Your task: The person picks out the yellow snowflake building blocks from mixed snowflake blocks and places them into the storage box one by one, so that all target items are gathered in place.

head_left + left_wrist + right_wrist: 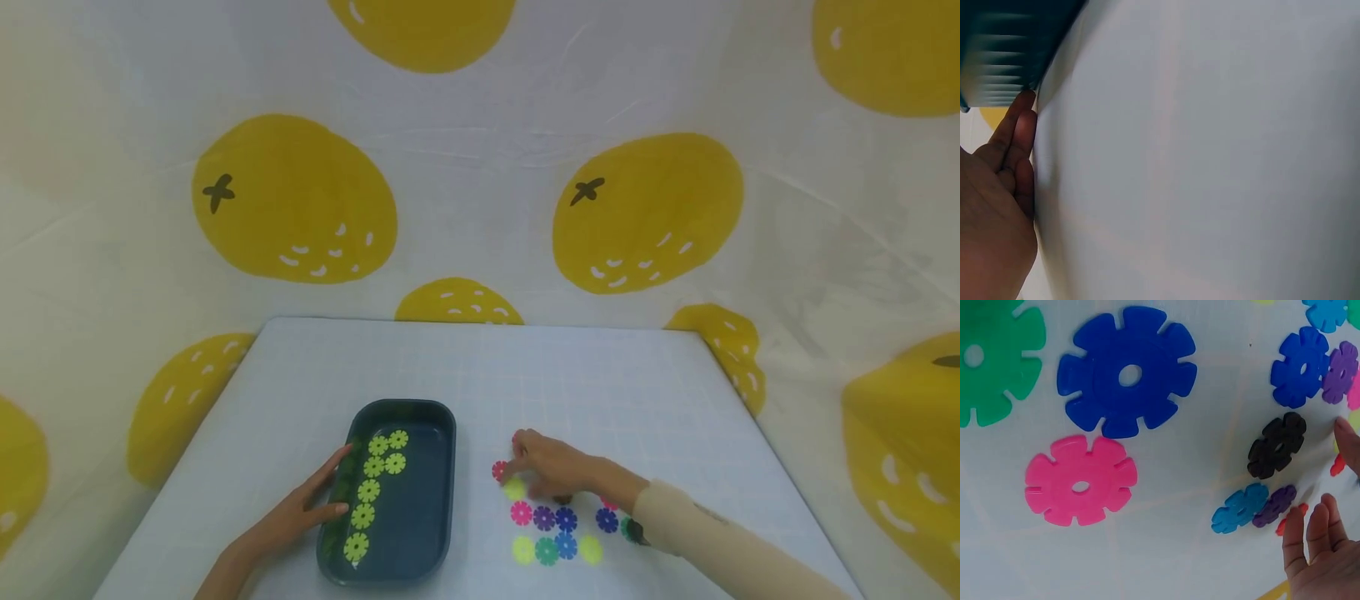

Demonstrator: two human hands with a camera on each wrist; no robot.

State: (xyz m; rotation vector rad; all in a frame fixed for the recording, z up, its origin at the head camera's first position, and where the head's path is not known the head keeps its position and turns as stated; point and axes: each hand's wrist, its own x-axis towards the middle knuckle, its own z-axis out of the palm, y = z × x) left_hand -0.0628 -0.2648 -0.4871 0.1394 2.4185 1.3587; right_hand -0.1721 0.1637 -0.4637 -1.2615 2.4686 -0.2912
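Note:
A dark teal tray (pixel 408 533) holds several yellow-green notched plastic discs (pixel 368 491) along its left side. My left hand (pixel 296 504) grips the tray's left edge, thumb over the rim; in the left wrist view its fingers (pixel 1016 134) lie against the outer wall. My right hand (pixel 558 467) reaches over loose discs on the table, its thumb and fingers apart. Its thumb tip is right by a red disc (pixel 498 471) and a yellow-green disc (pixel 515 487). In the right wrist view, its fingers (pixel 1319 532) overlap another red disc, with purple and light blue discs beside it.
In front of my right hand lie more discs in pink (pixel 521 512), purple (pixel 543 517), blue (pixel 566 546) and green (pixel 547 551). A black disc (pixel 1277 445) shows in the right wrist view. The white table (pixel 480 358) meets a fruit-printed cloth (pixel 472 192) behind.

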